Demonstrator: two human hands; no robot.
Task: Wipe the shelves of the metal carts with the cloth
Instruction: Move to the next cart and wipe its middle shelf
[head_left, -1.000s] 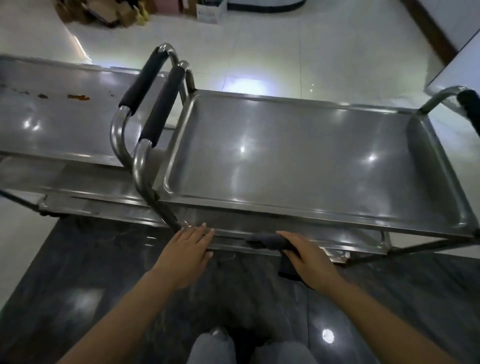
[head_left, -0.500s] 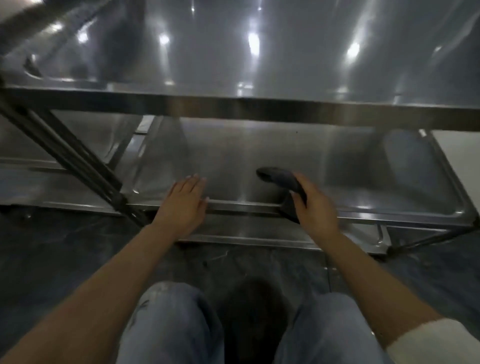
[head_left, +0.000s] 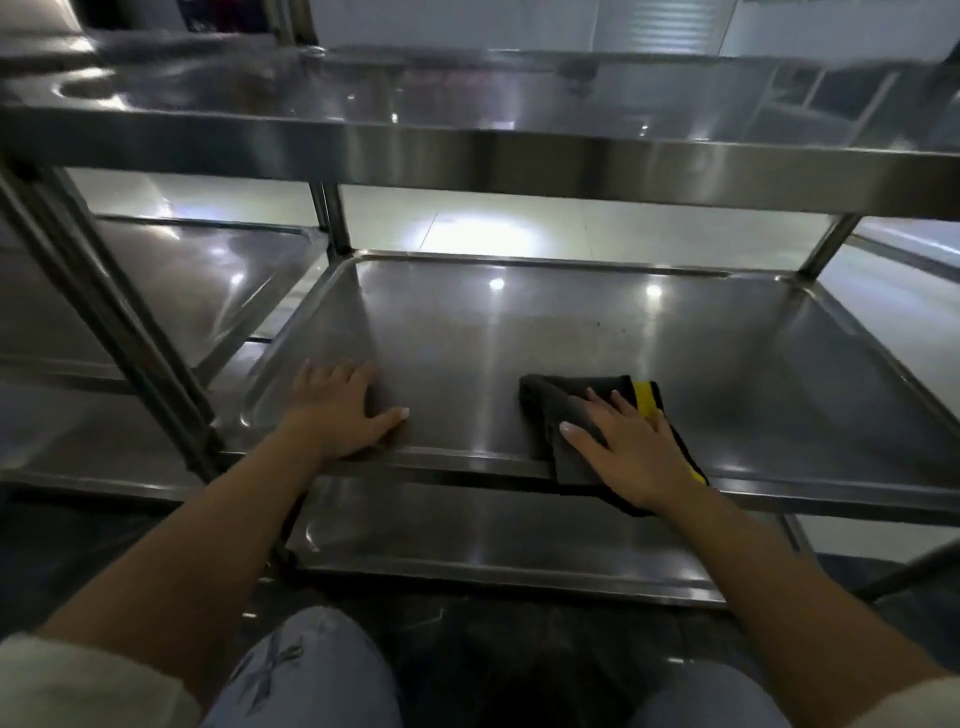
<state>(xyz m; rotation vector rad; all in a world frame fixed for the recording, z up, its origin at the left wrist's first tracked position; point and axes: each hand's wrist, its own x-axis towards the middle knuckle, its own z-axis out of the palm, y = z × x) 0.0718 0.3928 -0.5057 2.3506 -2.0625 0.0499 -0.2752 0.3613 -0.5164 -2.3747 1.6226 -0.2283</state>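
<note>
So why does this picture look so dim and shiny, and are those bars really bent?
Head view: the room is dim, and the middle shelf mirrors ceiling lights as small white spots; a brighter glare patch sits on the pale floor behind. The wide lens bows the top shelf edge and splays the arms. The dark cloth under the right hand stays fairly sharp; the corners smear.

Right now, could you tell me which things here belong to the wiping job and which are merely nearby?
In use: dark cloth under the right hand; middle shelf; left hand braced on it.
Nearby: neighbouring cart; tiled floor.
</note>
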